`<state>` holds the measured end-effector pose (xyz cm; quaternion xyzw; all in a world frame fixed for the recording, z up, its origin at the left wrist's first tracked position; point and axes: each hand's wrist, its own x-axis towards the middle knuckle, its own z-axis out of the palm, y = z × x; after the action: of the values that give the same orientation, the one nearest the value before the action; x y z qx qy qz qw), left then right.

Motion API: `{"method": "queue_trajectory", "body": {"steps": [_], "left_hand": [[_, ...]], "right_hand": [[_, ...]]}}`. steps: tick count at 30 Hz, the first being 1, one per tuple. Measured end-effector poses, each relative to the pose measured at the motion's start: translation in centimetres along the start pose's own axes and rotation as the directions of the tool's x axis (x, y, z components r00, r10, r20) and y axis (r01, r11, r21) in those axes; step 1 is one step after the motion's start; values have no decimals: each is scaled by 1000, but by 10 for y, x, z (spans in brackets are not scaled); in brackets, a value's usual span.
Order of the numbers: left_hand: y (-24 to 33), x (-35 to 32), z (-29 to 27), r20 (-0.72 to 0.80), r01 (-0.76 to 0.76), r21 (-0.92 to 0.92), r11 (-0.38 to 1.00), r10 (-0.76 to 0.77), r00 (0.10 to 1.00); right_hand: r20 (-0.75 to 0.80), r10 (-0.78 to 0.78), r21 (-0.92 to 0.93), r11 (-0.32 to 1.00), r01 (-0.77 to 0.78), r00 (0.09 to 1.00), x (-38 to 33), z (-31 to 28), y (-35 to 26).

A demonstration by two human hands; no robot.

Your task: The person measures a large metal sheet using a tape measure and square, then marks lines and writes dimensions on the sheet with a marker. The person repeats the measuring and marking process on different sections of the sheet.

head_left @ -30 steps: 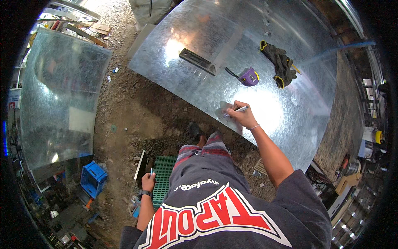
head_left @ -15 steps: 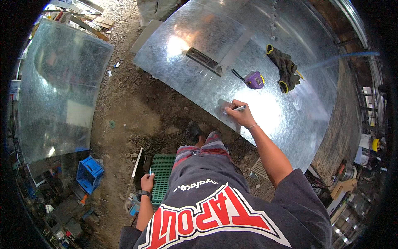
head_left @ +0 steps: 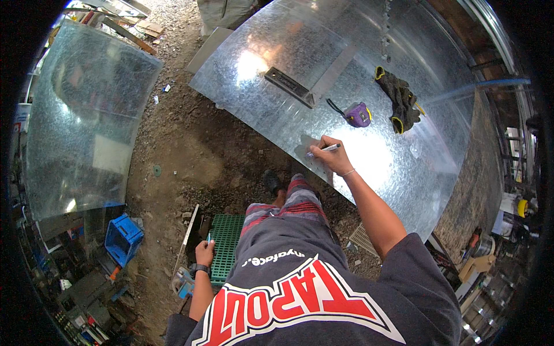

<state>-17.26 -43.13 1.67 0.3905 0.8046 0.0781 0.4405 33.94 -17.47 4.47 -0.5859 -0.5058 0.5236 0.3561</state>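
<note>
A marker pen (head_left: 330,147) is gripped in my right hand (head_left: 330,155), its tip down at the near edge of a shiny galvanized metal sheet (head_left: 340,34). My left hand (head_left: 204,252) hangs low at my side, its fingers closed on a small light-blue object (head_left: 209,237) that is too small to name. Beyond my right hand lie a purple tape measure (head_left: 358,115) with a black strap and a try square (head_left: 289,86) with a dark stock. Dark work gloves (head_left: 397,99) with yellow cuffs rest farther right on the sheet.
To the left stands another metal sheet (head_left: 92,127). A blue crate (head_left: 123,241) sits on the dirt ground (head_left: 190,150) at lower left. Near my left hand is a green plastic grate (head_left: 228,236). A wooden board (head_left: 473,167) borders the sheet at right.
My view has shifted slightly, so the sheet and tools appear a little displaced. My right hand remains at the sheet's near edge with the marker; my left hand looks unchanged.
</note>
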Motion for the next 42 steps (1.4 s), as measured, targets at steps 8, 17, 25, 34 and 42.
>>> {"method": "queue_trajectory", "body": {"steps": [8,17,25,34,42], "left_hand": [[-5,-4,8,0,0,29,1000,0,1000],[7,2,12,-10,16,-26,1000,-16,1000],[-6,-1,21,-34,80,-93,992,-83,996],[-16,-6,24,-7,145,-213,966,-150,989],[-5,-17,22,19,250,-182,951,-251,968]], "right_hand": [[19,-69,-95,993,70,997,1,1,-3],[8,-80,-133,988,80,997,4,-3,-1],[-19,40,168,985,-36,999,17,-3,-17],[85,-101,43,994,97,991,57,35,-28],[97,-107,-85,990,116,989,58,42,-37]]}}
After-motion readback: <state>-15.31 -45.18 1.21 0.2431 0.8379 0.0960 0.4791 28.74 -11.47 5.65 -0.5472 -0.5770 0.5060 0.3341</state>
